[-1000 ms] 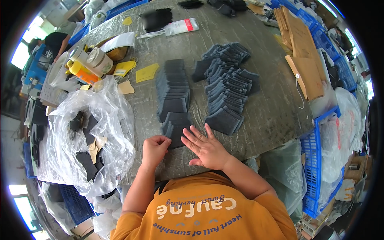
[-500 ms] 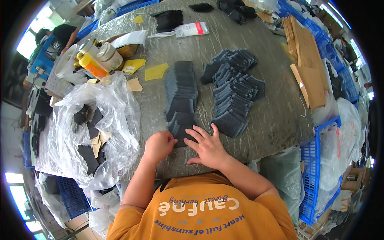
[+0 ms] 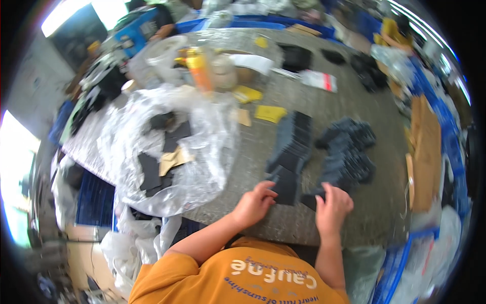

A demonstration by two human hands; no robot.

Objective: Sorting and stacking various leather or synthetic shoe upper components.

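Note:
On the table, a row of overlapping dark grey fabric pieces (image 3: 292,147) runs away from me. To its right lies a second, messier row of dark fabric pieces (image 3: 347,152). My left hand (image 3: 254,203) is at the near left edge of the first row, its fingers loosely bent and nothing visible in them. At the near end of the second row, the thumb and forefinger of my right hand (image 3: 333,209) pinch a dark fabric piece (image 3: 309,199). Motion blur softens the fingertips and the fabric edges.
Clear plastic sheeting (image 3: 212,167) with dark and tan scraps spreads at left. Behind it stand an orange bottle (image 3: 198,68) and a jar (image 3: 223,71). Yellow pieces (image 3: 271,113) lie beyond the first row. Brown paper (image 3: 424,152) and blue crates (image 3: 397,273) line the right edge.
The whole view has swung, so the table appears further right. My right hand has left the first row and moved right to the second. My left hand stays beside the first row.

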